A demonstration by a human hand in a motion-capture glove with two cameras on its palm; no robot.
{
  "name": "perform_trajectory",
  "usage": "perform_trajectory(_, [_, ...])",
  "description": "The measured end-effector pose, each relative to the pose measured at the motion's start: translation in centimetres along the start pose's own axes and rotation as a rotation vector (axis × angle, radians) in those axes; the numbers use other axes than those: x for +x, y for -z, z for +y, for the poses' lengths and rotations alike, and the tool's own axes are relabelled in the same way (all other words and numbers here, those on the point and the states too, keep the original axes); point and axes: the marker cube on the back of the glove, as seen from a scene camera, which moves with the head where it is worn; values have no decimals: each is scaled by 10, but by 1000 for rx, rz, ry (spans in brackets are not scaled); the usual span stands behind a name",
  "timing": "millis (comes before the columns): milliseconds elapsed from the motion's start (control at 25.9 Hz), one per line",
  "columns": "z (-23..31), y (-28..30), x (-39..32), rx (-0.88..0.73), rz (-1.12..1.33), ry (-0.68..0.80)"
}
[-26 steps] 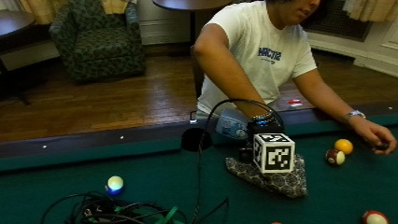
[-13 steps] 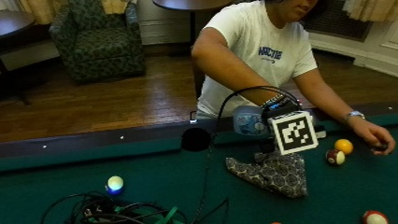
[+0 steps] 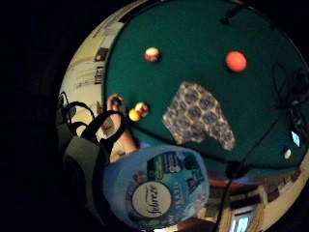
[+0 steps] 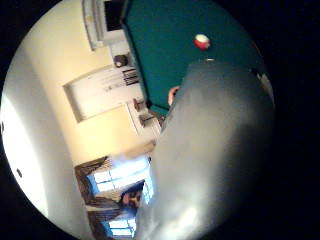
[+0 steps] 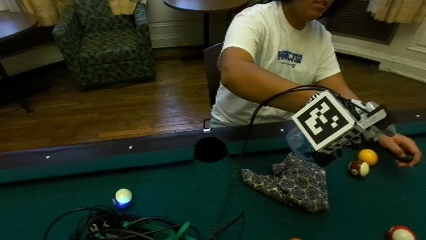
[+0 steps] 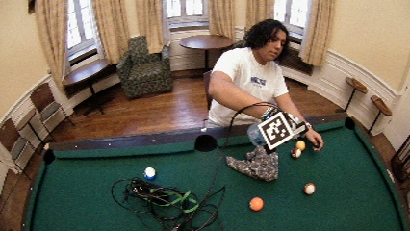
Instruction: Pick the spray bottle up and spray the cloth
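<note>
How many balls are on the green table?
5: a yellow ball and a striped ball by the bare hand, a red-and-white ball, an orange ball, a white-blue ball near the cables.

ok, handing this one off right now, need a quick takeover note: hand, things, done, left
Right hand: grips the spray bottle, held up above the table.
Cloth: crumpled on the green felt below the bottle, beside two balls.
Bare hand: rests on the felt by those balls.
Done: bottle picked up.
Left: aim at the cloth and spray. No spray visible so far.
</note>
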Motion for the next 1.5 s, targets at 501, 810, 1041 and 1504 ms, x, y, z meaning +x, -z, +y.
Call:
perform_trajectory(501, [-73,-41,0,360,-237,351])
perform_trajectory(810, [-103,-71,19,444,-272,405])
perform_trajectory(1041, [-119,-96,34,467,-283,418])
perform_trajectory(1504, [-135,-114,47,544,-333,421])
